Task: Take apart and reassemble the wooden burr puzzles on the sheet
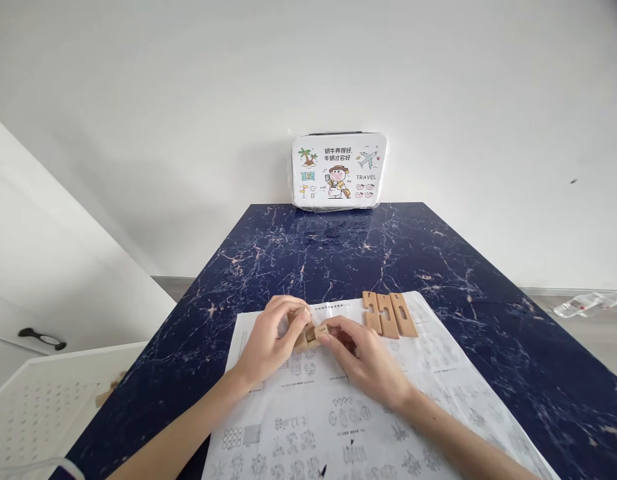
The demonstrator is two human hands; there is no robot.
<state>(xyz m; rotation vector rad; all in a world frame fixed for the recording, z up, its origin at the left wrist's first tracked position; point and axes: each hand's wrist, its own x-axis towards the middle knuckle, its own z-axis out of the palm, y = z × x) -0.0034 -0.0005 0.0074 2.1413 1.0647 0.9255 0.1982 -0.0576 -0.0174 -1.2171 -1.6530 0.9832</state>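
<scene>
Several small wooden puzzle pieces point(303, 339) are between my hands, above the upper left part of a printed sheet point(313, 400). My left hand point(273, 333) is closed on their left side, its fingers covering much of the wood. With thumb and forefinger, my right hand point(361, 353) pinches a piece marked "3" point(321, 330). How the pieces fit together is hidden by the fingers. Three flat wooden pieces lie side by side at the sheet's top edge: a notched one marked 3 point(371, 313), another notched one marked 1 point(387, 316) and a slotted one marked 2 point(404, 316).
The dark blue marbled table point(348, 253) narrows toward the wall. A white illustrated case point(339, 171) stands at its far edge. Down on the left is a white perforated basket point(43, 400) with wooden pieces point(107, 393). Clear plastic bottles point(588, 303) lie on the floor at right.
</scene>
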